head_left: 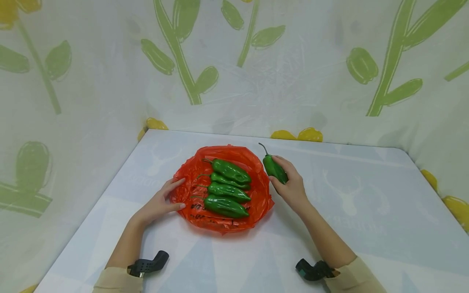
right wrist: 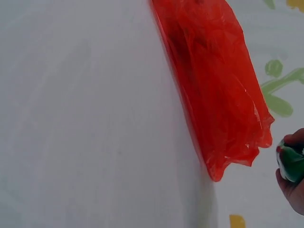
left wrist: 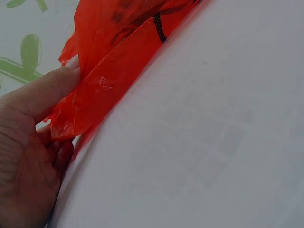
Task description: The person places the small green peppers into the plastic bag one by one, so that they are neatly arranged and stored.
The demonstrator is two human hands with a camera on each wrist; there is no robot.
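A red plastic bag (head_left: 261, 199) lies spread open on the table, its rim rolled into a low ring. Several long green peppers (head_left: 226, 206) rest side by side inside it, stems to the left. My left hand (head_left: 160, 203) holds the bag's left edge; in the left wrist view its thumb (left wrist: 57, 85) goes over the rim while the other fingers curl beneath the plastic. Beyond the bag's right rim, my right hand (head_left: 292, 185) grips another green pepper (head_left: 272, 166), stem pointing up and away. Only part of that pepper (right wrist: 292, 164) shows at the right wrist view's edge.
The white table (head_left: 366, 244) carries a pale deer and triangle pattern. A light curtain (head_left: 311, 81) with green leaf prints hangs behind it and along the sides. Black wrist devices (head_left: 148, 265) sit on both forearms, close over the table.
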